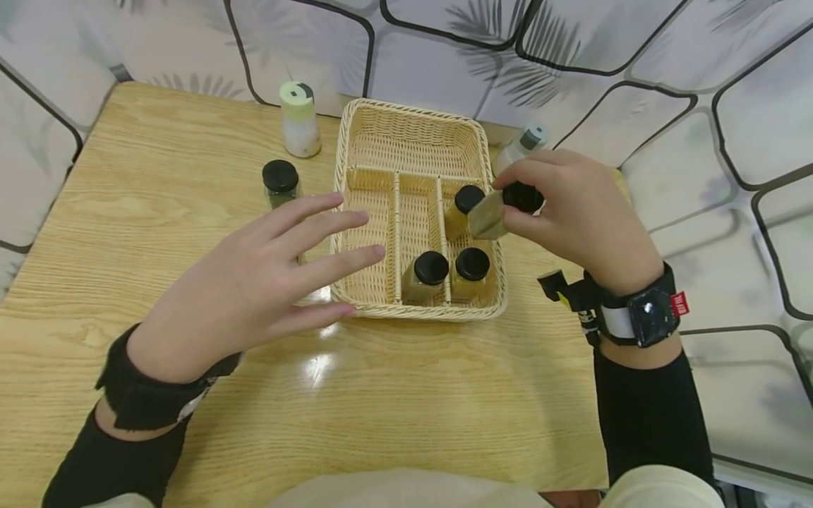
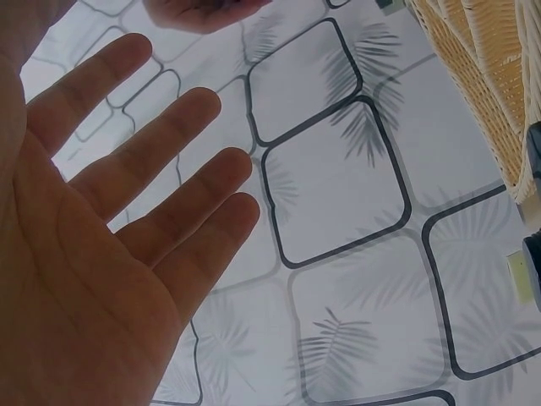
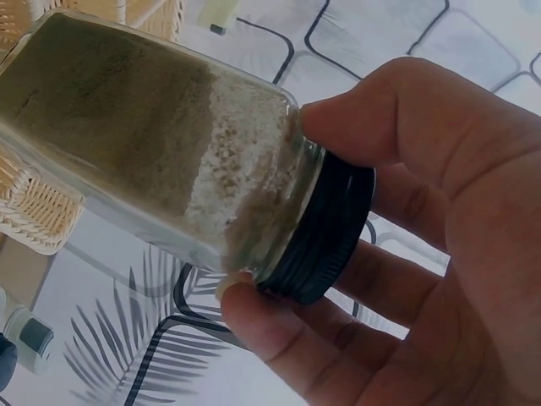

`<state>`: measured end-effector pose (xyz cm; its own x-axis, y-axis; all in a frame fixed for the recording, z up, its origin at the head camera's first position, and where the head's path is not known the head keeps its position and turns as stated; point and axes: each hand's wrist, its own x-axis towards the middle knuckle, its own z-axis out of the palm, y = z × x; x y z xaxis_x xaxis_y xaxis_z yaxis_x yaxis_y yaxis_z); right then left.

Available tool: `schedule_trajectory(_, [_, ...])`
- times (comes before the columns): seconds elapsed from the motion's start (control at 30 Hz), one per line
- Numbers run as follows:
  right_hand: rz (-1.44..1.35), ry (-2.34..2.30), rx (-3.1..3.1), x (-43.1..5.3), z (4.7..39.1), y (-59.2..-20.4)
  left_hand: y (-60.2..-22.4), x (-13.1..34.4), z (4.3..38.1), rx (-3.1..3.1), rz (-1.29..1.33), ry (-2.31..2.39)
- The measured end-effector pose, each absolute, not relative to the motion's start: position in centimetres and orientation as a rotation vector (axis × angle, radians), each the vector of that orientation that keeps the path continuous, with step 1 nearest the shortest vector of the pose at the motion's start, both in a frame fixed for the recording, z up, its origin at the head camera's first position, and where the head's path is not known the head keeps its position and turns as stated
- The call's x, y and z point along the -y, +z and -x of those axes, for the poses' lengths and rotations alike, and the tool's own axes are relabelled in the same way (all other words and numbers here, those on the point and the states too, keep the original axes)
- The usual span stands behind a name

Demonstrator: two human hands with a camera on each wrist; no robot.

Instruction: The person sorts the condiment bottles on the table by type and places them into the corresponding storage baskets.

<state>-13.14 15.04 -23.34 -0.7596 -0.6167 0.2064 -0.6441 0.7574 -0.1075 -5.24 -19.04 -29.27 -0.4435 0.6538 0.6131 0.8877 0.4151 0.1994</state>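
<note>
My right hand (image 1: 571, 212) pinches a glass spice jar (image 3: 127, 127) by its neck and black lid. Grey-brown powder fills much of this jar, which tilts above the right side of a wicker basket (image 1: 419, 310). Two black-lidded jars of yellowish powder, a far one (image 1: 456, 220) and a near one (image 1: 470, 286), stand in the basket's right compartment. A jar of brownish powder (image 1: 420, 288) leans in the middle compartment. With fingers spread and holding nothing, my left hand (image 1: 254, 289) hovers over the basket's left edge.
Left of the basket, a dark-filled jar (image 1: 280, 185) with a black lid stands on the wooden table (image 1: 394, 395), partly behind my left hand. A white bottle with a pale green top (image 1: 300, 130) is farther back. Another whitish bottle (image 1: 524, 144) stands behind my right hand, near the patterned wall covering (image 1: 425, 70).
</note>
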Motion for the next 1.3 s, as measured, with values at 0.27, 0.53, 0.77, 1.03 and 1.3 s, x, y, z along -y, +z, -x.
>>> schedule_trajectory(0.27, [-1.02, 0.259, 2.79, -14.6, 13.0, -23.2, -29.3, 19.1, 5.3, 2.229, 1.315, -0.711])
schedule_trajectory(0.53, [-1.044, 0.273, 2.794, -14.2, 13.0, -23.1, -29.2, 19.1, 5.3, 2.226, 1.314, -0.7])
schedule_trajectory(0.77, [-1.065, 0.296, 2.799, -14.0, 13.1, -23.4, -29.2, 19.0, 5.2, 2.229, 1.305, -0.699])
schedule_trajectory(1.03, [-1.084, 0.284, 2.782, -13.6, 13.2, -23.5, -29.2, 19.1, 5.3, 2.222, 1.308, -0.694])
schedule_trajectory(1.3, [-1.089, 0.308, 2.776, -13.4, 13.2, -23.5, -29.2, 19.1, 5.2, 2.234, 1.3, -0.699])
